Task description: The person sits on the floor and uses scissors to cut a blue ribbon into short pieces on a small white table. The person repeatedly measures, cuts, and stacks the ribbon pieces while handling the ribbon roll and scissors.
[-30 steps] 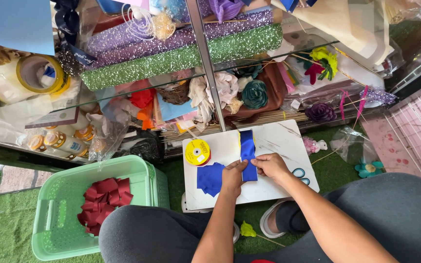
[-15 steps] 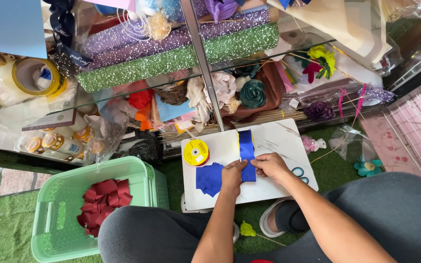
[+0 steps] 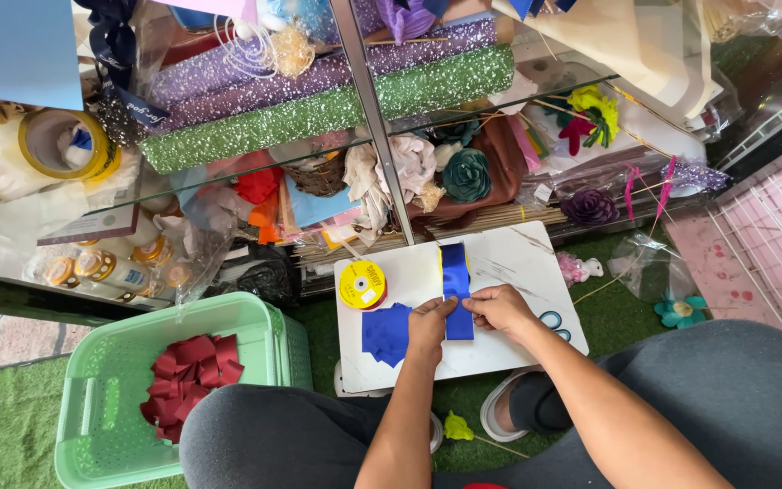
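**Blue ribbon strip, pinned on white board**

Little has been shifted since the earlier frame: both hands are kept on the blue ribbon strip. Strip pinched by left hand and right hand, fingers closed. Cut blue pieces at 9 o'clock; yellow spool at 10 o'clock; white board beneath.

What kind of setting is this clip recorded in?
Probably a small craft or florist-supply shop, or a home craft corner. Glitter sheet rolls and fabric flowers crowd a glass shelf, and both hands press a blue ribbon strip on a white board laid over green artificial turf.
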